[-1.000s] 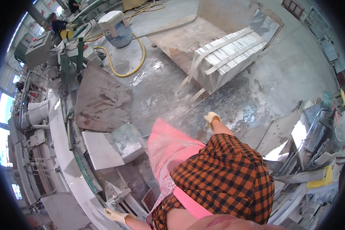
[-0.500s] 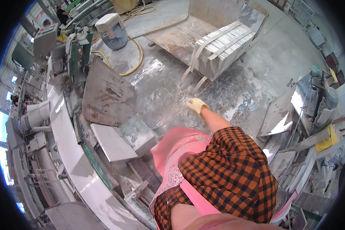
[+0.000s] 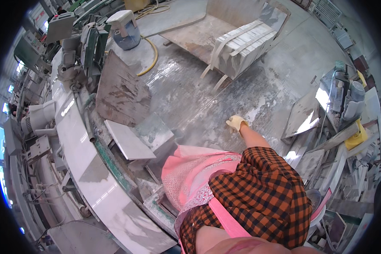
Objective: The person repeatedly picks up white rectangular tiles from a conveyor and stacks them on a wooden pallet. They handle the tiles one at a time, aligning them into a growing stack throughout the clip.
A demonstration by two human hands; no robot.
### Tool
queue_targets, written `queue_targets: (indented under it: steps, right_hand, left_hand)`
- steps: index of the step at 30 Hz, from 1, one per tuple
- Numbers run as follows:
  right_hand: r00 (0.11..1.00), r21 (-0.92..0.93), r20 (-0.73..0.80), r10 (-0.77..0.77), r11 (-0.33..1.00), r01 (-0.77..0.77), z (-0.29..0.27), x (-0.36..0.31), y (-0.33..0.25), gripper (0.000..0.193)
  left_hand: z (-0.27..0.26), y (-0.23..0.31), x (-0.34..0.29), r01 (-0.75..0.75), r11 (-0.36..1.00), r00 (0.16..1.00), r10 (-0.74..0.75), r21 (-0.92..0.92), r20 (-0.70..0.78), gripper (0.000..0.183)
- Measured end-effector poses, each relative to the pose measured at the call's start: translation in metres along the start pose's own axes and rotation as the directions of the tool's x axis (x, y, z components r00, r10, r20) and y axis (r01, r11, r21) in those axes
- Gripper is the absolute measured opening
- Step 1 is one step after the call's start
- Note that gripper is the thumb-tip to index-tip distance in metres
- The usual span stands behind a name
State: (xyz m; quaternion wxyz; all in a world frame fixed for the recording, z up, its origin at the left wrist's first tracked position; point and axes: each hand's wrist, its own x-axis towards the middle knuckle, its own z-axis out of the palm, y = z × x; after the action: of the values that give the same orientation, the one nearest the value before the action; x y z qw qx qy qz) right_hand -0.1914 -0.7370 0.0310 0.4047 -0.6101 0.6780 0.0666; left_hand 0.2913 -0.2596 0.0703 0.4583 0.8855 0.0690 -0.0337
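My right hand, in a cream-coloured glove, hangs over the wet floor to the right of my pink apron. Its fingers are loosely bent, with thumb and fingertips apart and nothing visible in them. It touches nothing. Ahead of it, a strapped stack of white stone slabs rests on a worn wooden platform. My left hand is out of view.
Along my left runs a machine bed with a glossy white-grey stone slab. Beside it lean a stained board and a pale slab. A bucket and yellow hose lie ahead. A yellow cloth hangs among clutter at right.
My right hand has swung right and slightly closer to me. The apron's hem spreads wider, and the view has shifted a little, with the platform and bucket sitting higher in it.
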Motion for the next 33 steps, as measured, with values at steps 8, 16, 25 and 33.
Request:
queue_targets:
  steps: [8,16,25,33]
  right_hand:
    - [0.995,-0.018,-0.003,-0.095,0.995,0.095,0.016,0.035,0.002,0.043]
    - [0.995,0.093,0.083,-0.055,0.995,0.047,-0.010,0.092,0.059,0.046]
    - [0.988,0.649,0.020,0.155,0.750,-0.130,-0.156,0.140,0.239,0.036]
    - [0.890,0.922,-0.349,0.293,0.277,0.271,-0.317,0.147,0.332,0.038]
  left_hand:
    - [-0.011,0.016,0.001,0.030,0.999,1.000,-0.030,0.040,0.005,0.041]
    - [-0.023,0.114,-0.036,-0.091,0.985,0.996,0.090,0.144,0.016,0.040]
    - [0.039,0.332,-0.168,-0.383,0.896,0.922,0.357,0.227,0.150,0.040]
    - [0.228,0.505,-0.285,-0.766,0.628,0.613,0.652,0.137,0.446,0.039]
